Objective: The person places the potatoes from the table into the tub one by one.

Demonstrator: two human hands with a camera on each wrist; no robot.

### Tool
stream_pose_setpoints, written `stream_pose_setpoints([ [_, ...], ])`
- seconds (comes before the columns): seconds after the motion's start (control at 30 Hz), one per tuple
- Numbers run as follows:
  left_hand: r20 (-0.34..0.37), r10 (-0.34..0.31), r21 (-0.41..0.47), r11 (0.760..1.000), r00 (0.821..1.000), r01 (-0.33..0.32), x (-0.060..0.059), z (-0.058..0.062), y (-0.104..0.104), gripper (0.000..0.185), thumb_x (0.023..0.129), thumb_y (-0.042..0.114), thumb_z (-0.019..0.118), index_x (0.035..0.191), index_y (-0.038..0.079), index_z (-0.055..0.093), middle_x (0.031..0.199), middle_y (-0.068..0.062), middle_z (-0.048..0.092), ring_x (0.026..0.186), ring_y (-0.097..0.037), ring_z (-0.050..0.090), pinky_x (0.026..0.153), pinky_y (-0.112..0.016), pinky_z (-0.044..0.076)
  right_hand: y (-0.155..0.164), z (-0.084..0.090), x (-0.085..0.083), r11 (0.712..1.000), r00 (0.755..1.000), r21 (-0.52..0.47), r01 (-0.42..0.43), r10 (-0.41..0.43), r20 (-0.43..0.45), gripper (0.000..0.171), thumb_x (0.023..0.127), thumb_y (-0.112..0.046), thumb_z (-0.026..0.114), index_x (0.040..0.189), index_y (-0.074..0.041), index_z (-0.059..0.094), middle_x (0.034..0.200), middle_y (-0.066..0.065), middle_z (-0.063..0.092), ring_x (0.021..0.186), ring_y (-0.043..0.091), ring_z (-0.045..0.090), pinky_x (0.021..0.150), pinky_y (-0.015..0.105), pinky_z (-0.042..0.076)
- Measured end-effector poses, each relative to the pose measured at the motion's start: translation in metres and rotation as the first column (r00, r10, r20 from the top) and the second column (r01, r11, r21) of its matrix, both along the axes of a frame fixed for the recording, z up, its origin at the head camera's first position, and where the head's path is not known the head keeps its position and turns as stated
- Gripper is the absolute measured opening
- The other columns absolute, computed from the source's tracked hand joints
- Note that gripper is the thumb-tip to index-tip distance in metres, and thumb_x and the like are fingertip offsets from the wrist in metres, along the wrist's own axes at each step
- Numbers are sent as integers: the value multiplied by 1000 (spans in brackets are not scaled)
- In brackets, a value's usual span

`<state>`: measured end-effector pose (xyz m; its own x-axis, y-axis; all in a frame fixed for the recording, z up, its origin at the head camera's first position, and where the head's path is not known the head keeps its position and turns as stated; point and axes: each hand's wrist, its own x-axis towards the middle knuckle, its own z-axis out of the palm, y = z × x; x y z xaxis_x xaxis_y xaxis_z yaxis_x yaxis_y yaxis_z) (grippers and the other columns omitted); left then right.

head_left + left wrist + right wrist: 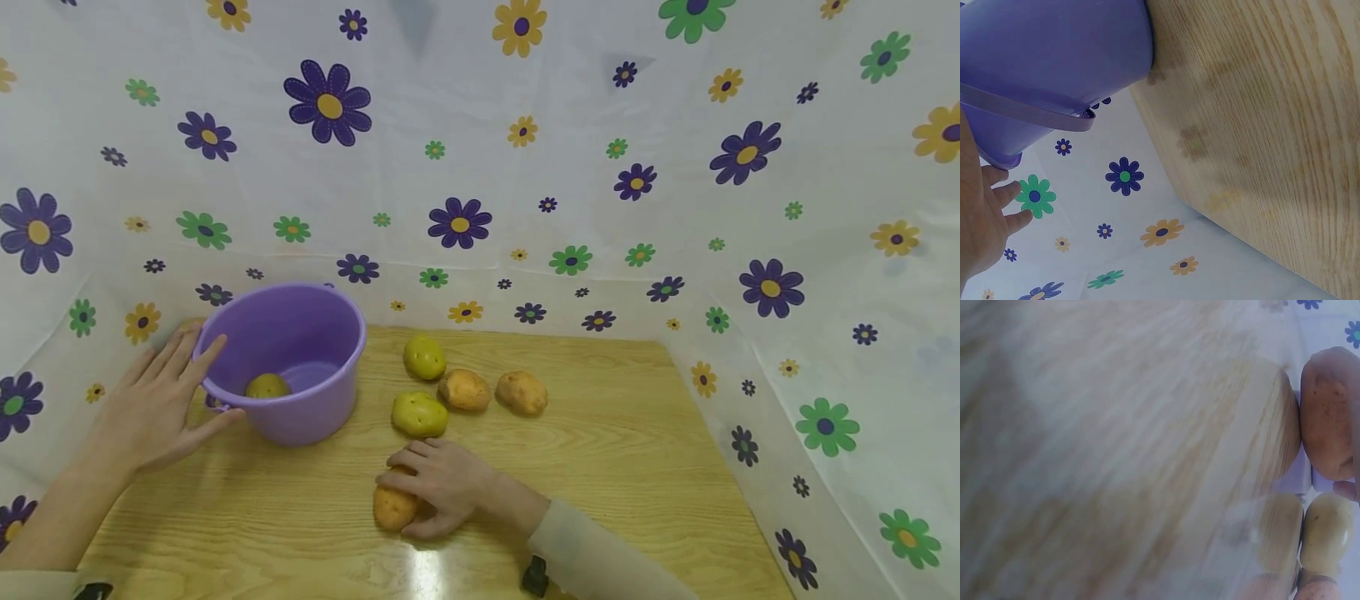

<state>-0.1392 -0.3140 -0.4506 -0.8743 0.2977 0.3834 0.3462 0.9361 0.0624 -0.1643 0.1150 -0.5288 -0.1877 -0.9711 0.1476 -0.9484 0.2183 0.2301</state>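
Observation:
A purple bucket [318, 421] stands at the left of the table, with one potato [267, 386] visible inside. My left hand [153, 408] lies against the bucket's left rim, its fingers and thumb extended; in the left wrist view its fingertips [1019, 222] show beside the bucket [1054, 50]. A brown potato [393, 508] is on the table near the front middle, and my right hand [446, 483] grips it from above, fingers over its top and thumb at the near side. The right wrist view shows this potato [1329, 419] at its right edge.
Behind the right hand lie two greenish potatoes, one nearer [420, 414] and one farther [424, 357]. Two brown potatoes, one in the middle [465, 390] and one to the right [522, 393], lie beside them. A flower-printed sheet [465, 175] walls the wooden table [615, 467].

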Motion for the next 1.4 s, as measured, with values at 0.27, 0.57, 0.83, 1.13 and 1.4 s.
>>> stream_pose_setpoints([
  [0.27,-14,-5,-2,1000,1000,5,-1,0,-1,105,91,72,63,169,14,24,179,-14,7,168,-33,6,136,-33,-13,-2,2,0,1000,1000,4,-1,1,14,76,86,-73,65,147,-28,55,139,-2,62,123,13,61,101,25,55],
  [0.57,-15,-7,-6,1000,1000,7,-1,0,-1,104,90,71,64,169,13,26,179,-17,10,168,-33,7,136,-32,-13,-5,5,-1,1000,1000,-8,-3,4,16,76,86,-72,65,146,-27,56,139,-1,62,124,15,61,102,28,55],
  [0.83,-7,0,-13,1000,1000,0,0,0,0,105,90,71,65,169,13,25,179,-18,10,168,-35,7,135,-32,-14,-6,10,-1,1000,1000,-17,8,-8,-5,76,85,-73,64,146,-29,57,139,-3,62,122,12,61,99,26,55],
  [1.13,-2,6,-10,1000,1000,-6,0,-2,-1,105,91,72,63,169,14,23,179,-17,7,168,-32,2,135,-33,-16,-8,13,0,1000,1000,-21,17,-18,-20,78,83,-75,65,146,-30,56,140,-4,61,121,12,61,100,26,54],
  [1.4,7,12,-9,1000,1000,-12,0,-3,-1,105,92,72,62,169,14,22,179,-18,8,168,-36,7,134,-32,-16,-10,20,-2,998,1000,-63,23,-23,-7,79,83,-74,67,146,-28,56,141,-2,62,123,13,61,101,26,54],
])
